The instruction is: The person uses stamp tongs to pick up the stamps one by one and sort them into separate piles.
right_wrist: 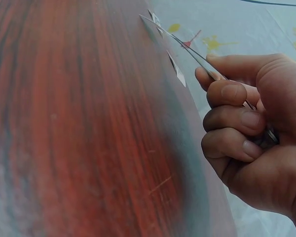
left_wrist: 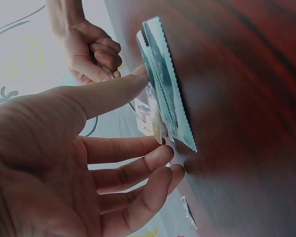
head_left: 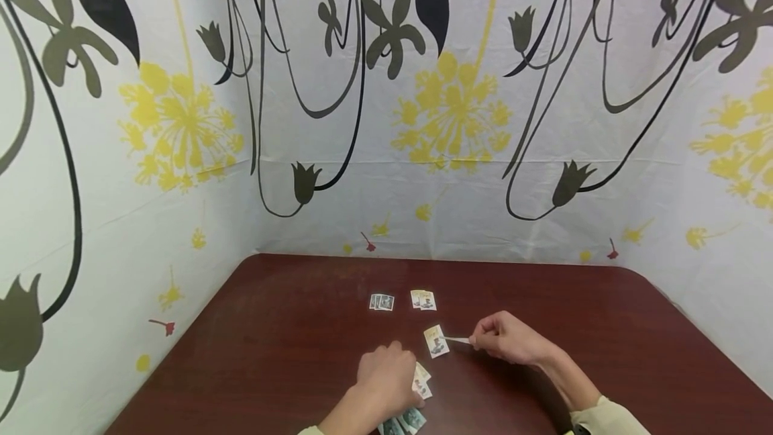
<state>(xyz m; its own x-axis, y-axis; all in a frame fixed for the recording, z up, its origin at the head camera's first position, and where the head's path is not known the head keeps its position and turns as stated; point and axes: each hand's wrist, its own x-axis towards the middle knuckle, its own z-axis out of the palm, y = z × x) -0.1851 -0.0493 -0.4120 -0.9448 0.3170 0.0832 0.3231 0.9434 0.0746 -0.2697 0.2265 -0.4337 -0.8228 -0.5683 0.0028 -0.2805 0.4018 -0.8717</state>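
My right hand (head_left: 513,340) grips a pair of tweezers (head_left: 457,340), its fingers curled round them in the right wrist view. The tweezers' tips reach the right edge of a postage stamp (head_left: 436,342) with a yellowish picture. My left hand (head_left: 386,378) is low over the table, palm toward several stamps. Its thumb and extended fingers stand apart on either side of yellowish stamps (head_left: 422,384). Closer to me, blue-green stamps (head_left: 412,420) lie overlapping, partly hidden by the left hand; their serrated edges show in the left wrist view.
Farther back on the dark red wooden table (head_left: 290,334) lie a row of overlapping grey stamps (head_left: 383,302) and, to its right, a pair of yellowish stamps (head_left: 424,300). A flower-patterned cloth (head_left: 374,133) hangs behind and beside the table.
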